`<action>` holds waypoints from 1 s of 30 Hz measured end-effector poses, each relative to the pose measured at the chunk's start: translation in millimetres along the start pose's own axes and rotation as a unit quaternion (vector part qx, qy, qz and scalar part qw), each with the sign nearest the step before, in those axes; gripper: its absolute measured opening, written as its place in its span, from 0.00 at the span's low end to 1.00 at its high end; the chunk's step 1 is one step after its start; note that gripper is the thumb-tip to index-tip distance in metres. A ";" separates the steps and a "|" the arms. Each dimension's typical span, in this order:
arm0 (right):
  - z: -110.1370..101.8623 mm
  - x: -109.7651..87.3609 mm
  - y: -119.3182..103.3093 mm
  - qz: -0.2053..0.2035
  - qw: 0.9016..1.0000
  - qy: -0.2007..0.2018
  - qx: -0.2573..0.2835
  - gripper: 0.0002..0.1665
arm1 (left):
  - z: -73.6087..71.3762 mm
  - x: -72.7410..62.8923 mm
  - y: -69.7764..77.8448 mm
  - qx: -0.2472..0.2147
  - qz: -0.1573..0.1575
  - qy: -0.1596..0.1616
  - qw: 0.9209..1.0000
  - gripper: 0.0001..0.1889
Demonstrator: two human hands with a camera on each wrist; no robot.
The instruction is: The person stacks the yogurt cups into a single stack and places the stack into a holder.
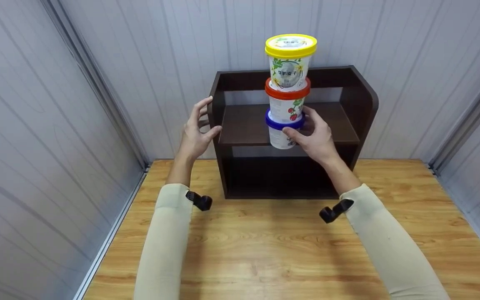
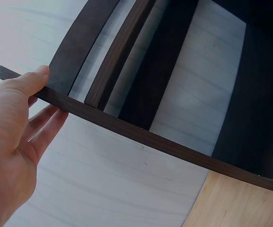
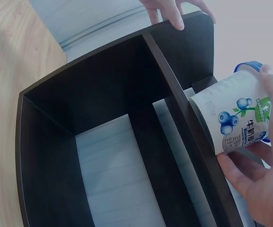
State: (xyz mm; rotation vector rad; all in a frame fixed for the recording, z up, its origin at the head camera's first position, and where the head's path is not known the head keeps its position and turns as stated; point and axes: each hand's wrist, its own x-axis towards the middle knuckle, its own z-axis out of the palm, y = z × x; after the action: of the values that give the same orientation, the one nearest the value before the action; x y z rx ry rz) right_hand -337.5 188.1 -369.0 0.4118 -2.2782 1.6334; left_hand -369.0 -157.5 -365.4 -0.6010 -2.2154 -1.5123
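Observation:
Three lidded paper tubs stand stacked in the head view. The yellow-lidded tub [image 1: 288,71] is on top, a red-lidded tub [image 1: 281,107] with a berry print is in the middle, and a blue-lidded tub [image 1: 278,137] is lowest. My right hand [image 1: 318,139] holds the blue-lidded tub, thumb in front and fingers round its side. The right wrist view shows its blueberry print and its base right at the front edge of the middle board [image 3: 198,137]. With my left hand [image 1: 196,135] I grip the side panel [image 2: 174,145] of a dark brown shelf unit, thumb inside, fingers outside.
The shelf unit's right side panel [image 1: 363,102] rises beyond my right hand. Below the middle board lies a lower compartment [image 1: 281,177]. Under the unit is a wood-grain surface [image 1: 265,250], with pale panelled walls [image 1: 161,54] behind and at both sides.

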 end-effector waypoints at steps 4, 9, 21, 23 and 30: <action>2.8 2.9 -0.4 0.004 1.000 0.011 -0.002 0.45 | 0.3 -0.6 -0.6 0.001 0.003 0.005 1.000 0.42; 5.3 5.9 0.1 0.011 1.000 0.025 0.001 0.46 | 1.4 -0.6 0.1 0.004 0.000 0.005 1.000 0.41; 9.0 9.2 3.3 0.011 0.998 0.055 0.030 0.47 | 3.1 -0.8 0.9 0.001 -0.002 0.008 1.000 0.42; 9.2 9.5 3.7 0.013 0.998 0.057 0.030 0.47 | 3.5 -0.6 0.4 0.002 -0.003 0.007 1.000 0.42; 12.3 10.8 3.8 0.014 0.997 0.059 0.046 0.48 | 3.6 -0.7 -1.1 -0.005 0.007 0.003 1.000 0.42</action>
State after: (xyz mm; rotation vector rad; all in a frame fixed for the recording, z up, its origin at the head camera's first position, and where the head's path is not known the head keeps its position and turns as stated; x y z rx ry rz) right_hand -349.8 177.0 -371.6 0.2965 -2.1388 1.7338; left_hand -369.3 -154.5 -367.9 -0.6130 -2.1962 -1.5170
